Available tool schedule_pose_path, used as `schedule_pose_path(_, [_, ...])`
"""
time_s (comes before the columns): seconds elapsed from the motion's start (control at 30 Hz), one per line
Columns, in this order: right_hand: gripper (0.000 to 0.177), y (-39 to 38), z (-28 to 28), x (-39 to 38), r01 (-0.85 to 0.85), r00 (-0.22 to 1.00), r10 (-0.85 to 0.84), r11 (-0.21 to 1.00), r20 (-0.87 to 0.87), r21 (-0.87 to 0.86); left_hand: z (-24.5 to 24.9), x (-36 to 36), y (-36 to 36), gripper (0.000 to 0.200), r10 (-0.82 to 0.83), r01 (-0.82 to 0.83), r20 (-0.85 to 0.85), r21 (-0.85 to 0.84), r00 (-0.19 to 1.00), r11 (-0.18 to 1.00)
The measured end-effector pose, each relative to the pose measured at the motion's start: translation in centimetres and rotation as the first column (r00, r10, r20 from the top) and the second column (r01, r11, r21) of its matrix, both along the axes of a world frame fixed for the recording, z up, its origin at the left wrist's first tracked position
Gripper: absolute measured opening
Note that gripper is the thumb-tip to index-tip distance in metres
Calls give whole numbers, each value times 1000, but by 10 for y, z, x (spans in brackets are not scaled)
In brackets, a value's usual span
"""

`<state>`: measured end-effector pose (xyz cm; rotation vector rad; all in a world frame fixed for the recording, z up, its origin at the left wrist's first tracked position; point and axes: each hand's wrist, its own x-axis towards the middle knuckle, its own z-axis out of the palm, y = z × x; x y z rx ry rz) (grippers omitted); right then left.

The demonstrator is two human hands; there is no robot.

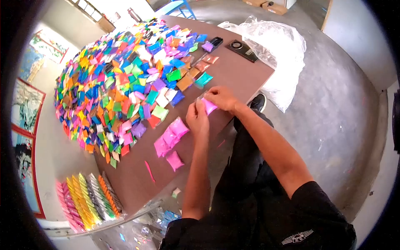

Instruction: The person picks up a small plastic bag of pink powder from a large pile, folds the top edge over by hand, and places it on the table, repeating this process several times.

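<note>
Two-handed grip on pink packet, shirt emblem illegible

Can't see the whole pink packet tbh, fingers are covering bits of it. Far end of the packet pile goes kinda blurry, and the pile hides the worktop under it. Blue chair gets chopped by the top edge. Shirt logo lettering's too tiny to read.

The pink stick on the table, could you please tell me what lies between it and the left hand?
In the head view, pink packets lie between the left hand and the pink stick.
</note>
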<state>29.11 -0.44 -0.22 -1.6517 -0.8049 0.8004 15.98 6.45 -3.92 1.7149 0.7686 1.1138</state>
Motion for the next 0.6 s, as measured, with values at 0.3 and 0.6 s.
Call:
schedule_pose_path(0.3, [29, -8, 17, -9, 232, 958, -241, 970, 156, 74, 18, -5, -7, 45, -144, 154, 58, -263, 988, 952])
schedule_pose_path(0.6, [26, -24, 57, -43, 377, 881, -410, 910, 235, 174, 36, -8, -18, 63, -93, 180, 230, -393, 969, 902])
